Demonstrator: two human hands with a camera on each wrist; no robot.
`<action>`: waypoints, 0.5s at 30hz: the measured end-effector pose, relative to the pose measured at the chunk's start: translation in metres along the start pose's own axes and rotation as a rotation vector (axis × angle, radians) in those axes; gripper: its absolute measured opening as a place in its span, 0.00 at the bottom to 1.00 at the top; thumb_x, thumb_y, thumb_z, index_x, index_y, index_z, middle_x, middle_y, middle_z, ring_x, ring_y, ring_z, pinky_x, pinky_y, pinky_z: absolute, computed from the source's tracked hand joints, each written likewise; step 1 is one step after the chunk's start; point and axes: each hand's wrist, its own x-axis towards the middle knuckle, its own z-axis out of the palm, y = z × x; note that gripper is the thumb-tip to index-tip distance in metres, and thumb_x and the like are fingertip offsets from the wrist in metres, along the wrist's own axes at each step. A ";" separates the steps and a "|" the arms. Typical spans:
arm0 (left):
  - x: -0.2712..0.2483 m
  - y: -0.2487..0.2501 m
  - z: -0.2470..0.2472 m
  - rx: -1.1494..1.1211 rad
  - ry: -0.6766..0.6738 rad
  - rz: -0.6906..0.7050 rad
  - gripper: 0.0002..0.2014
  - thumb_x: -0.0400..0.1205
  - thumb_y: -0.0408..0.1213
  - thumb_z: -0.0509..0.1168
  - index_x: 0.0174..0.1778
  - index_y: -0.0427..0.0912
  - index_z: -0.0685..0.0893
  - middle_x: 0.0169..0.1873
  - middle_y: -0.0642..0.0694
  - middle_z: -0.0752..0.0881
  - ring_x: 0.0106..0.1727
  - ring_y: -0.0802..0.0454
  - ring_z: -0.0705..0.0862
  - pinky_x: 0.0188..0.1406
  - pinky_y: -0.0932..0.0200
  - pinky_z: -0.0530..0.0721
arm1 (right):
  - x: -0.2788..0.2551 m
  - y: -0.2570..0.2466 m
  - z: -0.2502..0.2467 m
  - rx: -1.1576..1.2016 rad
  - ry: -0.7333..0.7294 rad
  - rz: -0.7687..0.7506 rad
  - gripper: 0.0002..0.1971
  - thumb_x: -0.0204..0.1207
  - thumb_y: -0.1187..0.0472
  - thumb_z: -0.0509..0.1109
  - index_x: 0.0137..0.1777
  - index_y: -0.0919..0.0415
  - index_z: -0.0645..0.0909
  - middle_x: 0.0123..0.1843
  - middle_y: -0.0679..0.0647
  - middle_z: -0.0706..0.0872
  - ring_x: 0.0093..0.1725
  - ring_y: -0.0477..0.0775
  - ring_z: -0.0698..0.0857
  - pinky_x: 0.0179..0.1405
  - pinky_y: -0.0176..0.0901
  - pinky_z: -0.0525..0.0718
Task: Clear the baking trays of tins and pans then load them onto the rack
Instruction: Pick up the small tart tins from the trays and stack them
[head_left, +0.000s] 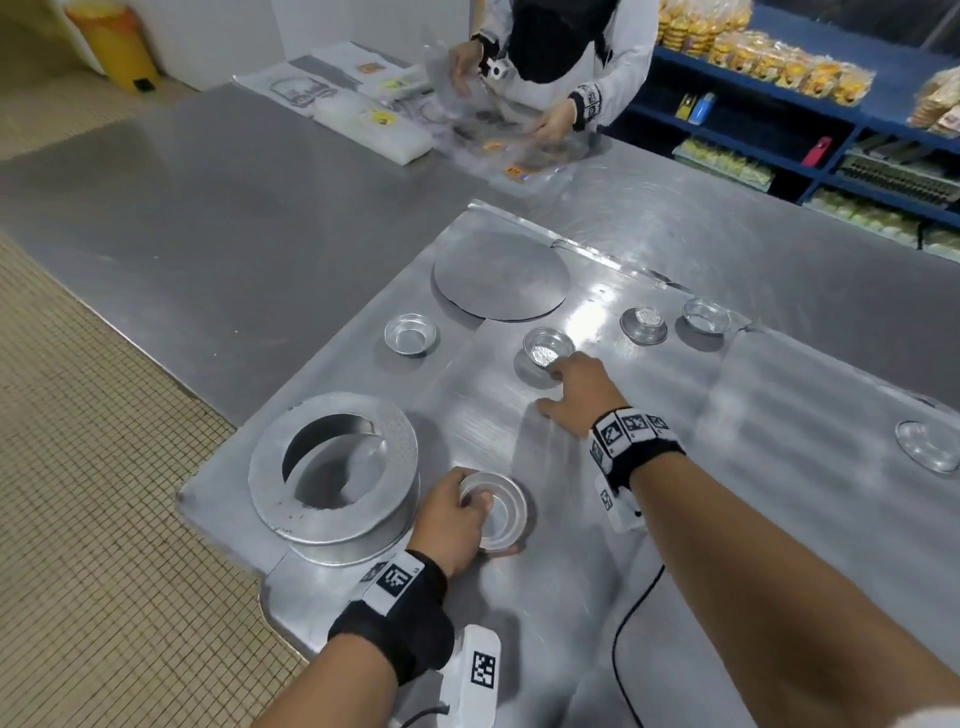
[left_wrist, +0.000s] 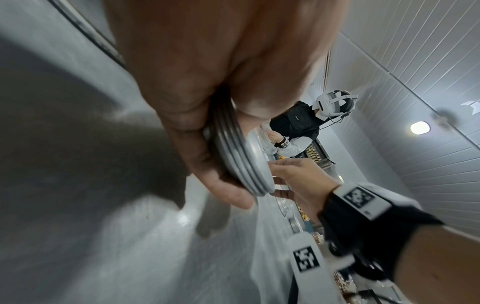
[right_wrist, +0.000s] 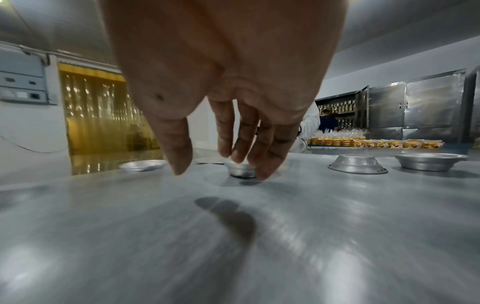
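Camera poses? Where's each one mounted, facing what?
Head: worn high, looks down at baking trays; both forearms, left hand, right hand show.
Left wrist: along the palm at gripped stacked tins; right hand also shows.
Right wrist: low, along the fingers at a small tin.
Head and right wrist share that tin.
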 end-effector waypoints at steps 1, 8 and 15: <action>0.001 0.002 0.000 0.020 0.006 0.013 0.09 0.83 0.29 0.68 0.44 0.49 0.81 0.42 0.42 0.87 0.47 0.40 0.86 0.58 0.39 0.87 | 0.012 0.001 -0.001 -0.028 0.022 0.029 0.33 0.73 0.48 0.76 0.75 0.62 0.75 0.68 0.61 0.76 0.71 0.63 0.74 0.71 0.52 0.76; 0.008 0.000 -0.002 -0.018 0.017 -0.059 0.04 0.77 0.39 0.68 0.46 0.52 0.84 0.49 0.38 0.88 0.54 0.34 0.89 0.55 0.30 0.87 | 0.066 0.003 0.000 -0.096 0.002 0.206 0.42 0.66 0.39 0.77 0.73 0.63 0.69 0.68 0.60 0.74 0.71 0.62 0.72 0.67 0.53 0.76; 0.002 0.003 -0.007 0.060 0.028 -0.026 0.04 0.85 0.30 0.65 0.53 0.42 0.82 0.49 0.38 0.89 0.53 0.40 0.87 0.64 0.41 0.85 | 0.049 0.012 0.001 0.065 0.024 0.230 0.40 0.55 0.51 0.85 0.67 0.64 0.75 0.63 0.58 0.77 0.65 0.58 0.79 0.50 0.42 0.79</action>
